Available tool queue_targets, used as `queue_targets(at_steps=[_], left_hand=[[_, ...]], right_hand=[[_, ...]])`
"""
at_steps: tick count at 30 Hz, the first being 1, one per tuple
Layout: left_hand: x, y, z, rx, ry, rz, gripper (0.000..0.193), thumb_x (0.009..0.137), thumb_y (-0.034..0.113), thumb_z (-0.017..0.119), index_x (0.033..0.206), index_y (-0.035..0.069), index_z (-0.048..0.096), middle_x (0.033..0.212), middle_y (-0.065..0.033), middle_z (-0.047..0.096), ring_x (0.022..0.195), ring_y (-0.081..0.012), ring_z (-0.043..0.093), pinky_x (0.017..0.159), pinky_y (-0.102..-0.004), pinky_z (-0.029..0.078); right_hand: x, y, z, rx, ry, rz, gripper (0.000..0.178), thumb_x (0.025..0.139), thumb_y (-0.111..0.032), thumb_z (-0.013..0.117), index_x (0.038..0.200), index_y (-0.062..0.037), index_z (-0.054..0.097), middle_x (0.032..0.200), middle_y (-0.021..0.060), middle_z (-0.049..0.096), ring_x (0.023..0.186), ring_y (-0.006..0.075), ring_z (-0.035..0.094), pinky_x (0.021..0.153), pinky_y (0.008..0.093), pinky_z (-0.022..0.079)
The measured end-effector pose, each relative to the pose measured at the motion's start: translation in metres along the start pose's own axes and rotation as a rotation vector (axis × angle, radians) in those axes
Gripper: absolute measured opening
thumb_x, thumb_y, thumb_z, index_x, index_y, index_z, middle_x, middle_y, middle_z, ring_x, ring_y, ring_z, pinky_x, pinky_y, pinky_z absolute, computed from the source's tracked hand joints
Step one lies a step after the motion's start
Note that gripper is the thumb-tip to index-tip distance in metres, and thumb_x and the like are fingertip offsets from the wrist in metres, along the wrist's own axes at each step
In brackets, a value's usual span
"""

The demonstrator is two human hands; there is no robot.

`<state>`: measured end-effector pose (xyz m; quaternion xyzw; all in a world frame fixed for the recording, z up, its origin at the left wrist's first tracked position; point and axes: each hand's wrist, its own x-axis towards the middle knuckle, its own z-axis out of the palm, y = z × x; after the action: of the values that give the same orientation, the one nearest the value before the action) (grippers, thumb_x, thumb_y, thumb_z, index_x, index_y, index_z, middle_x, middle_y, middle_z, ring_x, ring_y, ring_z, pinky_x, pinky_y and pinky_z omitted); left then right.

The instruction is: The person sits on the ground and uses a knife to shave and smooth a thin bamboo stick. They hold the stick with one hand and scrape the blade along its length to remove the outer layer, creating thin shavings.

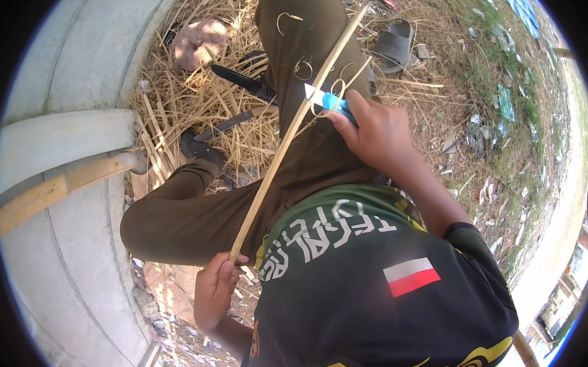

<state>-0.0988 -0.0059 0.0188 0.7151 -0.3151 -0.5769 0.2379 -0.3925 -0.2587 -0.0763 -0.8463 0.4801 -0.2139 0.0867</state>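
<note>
Your left fingers [225, 273] clamp strip [277, 162], slanting lower left to top centre; right fingers [359, 109] clamp knife [330, 102], blade on strip. Shaving seems underway; next stroke likely calls for shallow angle.

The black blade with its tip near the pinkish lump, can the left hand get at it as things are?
Probably not: the left hand is holding the lower end of the wooden strip, and the bent leg lies between that hand and the black blade.

Blue knife handle [339, 108] partly hidden by right fingers [345, 129], end of black blade [235, 76] behind leg [296, 38]; litter [506, 101] indistinct
</note>
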Motion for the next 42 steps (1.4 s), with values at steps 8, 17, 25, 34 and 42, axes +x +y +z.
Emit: queue_targets(at_steps=[8,17,25,34,42], left_hand=[[-0.012,0.001,-0.009,-0.016,-0.013,-0.015,0.037,0.114,0.028,0.046,0.117,-0.002,0.068,0.065,0.0063,0.040,0.058,-0.0031,0.035,0.052,-0.0224,0.028],[-0.066,-0.032,-0.045,-0.025,-0.059,-0.102,0.041,0.114,0.027,0.048,0.126,-0.007,0.067,0.064,0.0056,0.044,0.057,-0.0031,0.035,0.052,-0.0216,0.029],[-0.019,-0.031,-0.008,-0.060,-0.018,0.022,0.036,0.112,0.029,0.053,0.118,-0.003,0.070,0.066,0.0052,0.045,0.060,-0.0033,0.036,0.055,-0.0221,0.030],[0.080,0.018,0.056,-0.021,0.039,0.231,0.032,0.112,0.024,0.051,0.105,-0.002,0.069,0.067,0.0039,0.048,0.062,-0.0039,0.040,0.057,-0.0215,0.032],[0.065,0.032,0.045,0.014,0.017,0.111,0.031,0.113,0.025,0.051,0.107,0.000,0.069,0.065,0.0051,0.045,0.060,-0.0030,0.037,0.054,-0.0227,0.031]], right_hand=[[-0.001,-0.002,0.001,0.024,0.027,-0.041,0.047,0.098,-0.053,0.066,0.082,-0.0098,0.057,0.059,0.0092,0.061,0.050,0.0319,0.064,0.045,0.0423,0.049],[0.002,0.011,0.010,0.155,0.072,0.155,0.048,0.105,-0.048,0.059,0.082,-0.0064,0.054,0.053,0.0147,0.056,0.049,0.0389,0.060,0.047,0.0487,0.046],[0.006,0.011,0.001,0.236,-0.021,0.129,0.052,0.106,-0.052,0.055,0.082,-0.0057,0.055,0.054,0.0157,0.056,0.051,0.0399,0.061,0.050,0.0502,0.046],[0.009,0.016,-0.017,0.187,-0.227,0.170,0.048,0.107,-0.050,0.053,0.089,-0.0062,0.057,0.058,0.0178,0.058,0.058,0.0447,0.061,0.055,0.0534,0.046],[-0.002,0.012,-0.003,0.128,-0.092,0.198,0.046,0.105,-0.049,0.058,0.087,-0.0069,0.057,0.058,0.0162,0.060,0.054,0.0420,0.062,0.051,0.0515,0.047]])
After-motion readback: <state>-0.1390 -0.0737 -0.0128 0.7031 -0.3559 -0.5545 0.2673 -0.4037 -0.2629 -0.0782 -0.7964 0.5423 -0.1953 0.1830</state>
